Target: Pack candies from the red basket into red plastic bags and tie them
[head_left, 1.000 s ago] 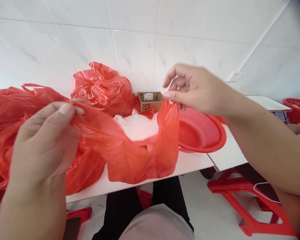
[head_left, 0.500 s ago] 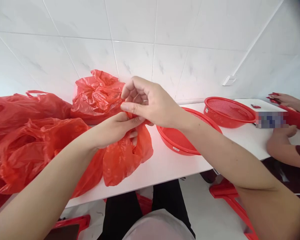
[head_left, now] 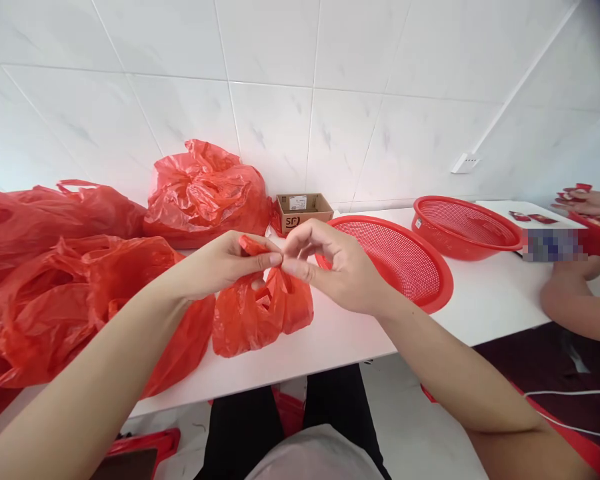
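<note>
A small red plastic bag hangs just above the white table, near its front edge. My left hand is closed on the bag's gathered top, thumb and fingers pinching a red handle. My right hand meets it from the right, its thumb and forefinger pinched on the other handle at the same spot. The two hands touch at the fingertips over the bag.
Full red plastic bags pile up at the left, another against the tiled wall. A small cardboard box stands behind. Two red mesh baskets lie to the right. Another person's hands work at the far right.
A second ago my hands held the bag spread wide apart. They have come together over it, and the bag now hangs bunched with both handles pinched at one point.
</note>
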Demonstrator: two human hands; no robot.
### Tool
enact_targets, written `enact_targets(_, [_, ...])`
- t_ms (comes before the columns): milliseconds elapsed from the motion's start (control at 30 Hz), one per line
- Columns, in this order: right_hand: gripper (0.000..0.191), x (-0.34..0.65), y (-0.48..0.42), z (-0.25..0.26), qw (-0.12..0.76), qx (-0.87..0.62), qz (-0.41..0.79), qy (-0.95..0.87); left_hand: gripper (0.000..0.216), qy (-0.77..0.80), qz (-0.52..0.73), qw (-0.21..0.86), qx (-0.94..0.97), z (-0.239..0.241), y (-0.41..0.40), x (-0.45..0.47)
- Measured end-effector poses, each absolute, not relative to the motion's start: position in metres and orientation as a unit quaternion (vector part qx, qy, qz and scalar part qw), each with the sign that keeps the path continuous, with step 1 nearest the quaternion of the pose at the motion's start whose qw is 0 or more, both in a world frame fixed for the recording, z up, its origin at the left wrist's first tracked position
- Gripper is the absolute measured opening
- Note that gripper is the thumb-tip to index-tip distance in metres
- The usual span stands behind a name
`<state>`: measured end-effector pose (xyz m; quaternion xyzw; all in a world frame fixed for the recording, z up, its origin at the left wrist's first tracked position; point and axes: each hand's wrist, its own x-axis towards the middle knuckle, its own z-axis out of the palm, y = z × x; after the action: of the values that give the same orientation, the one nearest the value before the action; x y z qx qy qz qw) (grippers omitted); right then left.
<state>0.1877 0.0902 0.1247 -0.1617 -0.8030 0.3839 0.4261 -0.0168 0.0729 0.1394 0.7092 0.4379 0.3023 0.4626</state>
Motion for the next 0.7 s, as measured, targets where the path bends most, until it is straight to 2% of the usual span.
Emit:
enact_targets(67, [0.01, 0.183, 0.1, 0.112, 0.454, -0.187, 0.399, -0.774, 0.013, 0.451, 0.276, 0.411, 0.742, 0.14, 0.07, -0.014])
enact_targets(167, [0.023, 0.176, 0.119, 0.091, 0.409, -0.206, 0.475, -0.751, 0.013, 0.486, 0.281, 0.281, 0.779, 0.132, 0.07, -0.008])
enact_targets(333, [0.029, 0.179, 0.129, 0.082, 0.319, -0.189, 0.591, -0.716, 0.034, 0.493, 0.346, -0.081, 0.794, 0.106, 0.073, -0.003])
enact_targets(433, [0.024, 0.185, 0.127, 0.089, 0.306, -0.183, 0.582, -0.731, 0.032, 0.441, 0.383, -0.135, 0.8, 0.095, 0.073, -0.004])
enact_targets(533, [0.026, 0.19, 0.127, 0.095, 0.316, -0.194, 0.481, -0.794, 0.028, 0.445, 0.383, -0.12, 0.801, 0.088, 0.072, -0.008])
enact_targets(700, [0.026, 0.201, 0.162, 0.093, 0.327, -0.254, 0.109, -0.904, 0.026, 0.493, 0.384, -0.107, 0.773, 0.072, 0.053, -0.014])
